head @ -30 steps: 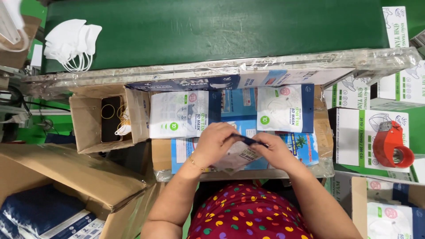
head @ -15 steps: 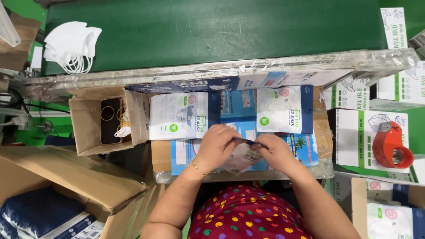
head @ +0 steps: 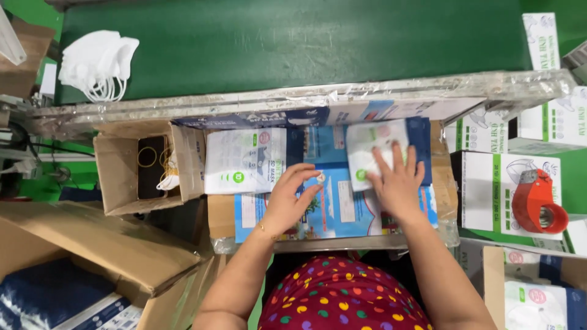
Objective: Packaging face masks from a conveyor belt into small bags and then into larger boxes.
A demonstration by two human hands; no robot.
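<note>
I am pressing my right hand point(head: 396, 178), fingers spread flat, on a white mask packet point(head: 374, 150) lying on the blue printed sheet point(head: 333, 205) that covers my small work surface. My left hand point(head: 292, 197) is hovering loosely curled and empty beside another stack of packets point(head: 243, 160). A green conveyor belt point(head: 293, 46) is stretching ahead, loose white masks point(head: 98, 64) lying at its left end, and open cardboard boxes point(head: 125, 168) are crowding my left side.

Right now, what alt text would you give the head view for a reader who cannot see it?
A person's right hand presses flat on a white mask packet at a blue-topped packing bench. The left hand hovers beside another packet stack. Loose white masks lie on a green conveyor belt.
</note>
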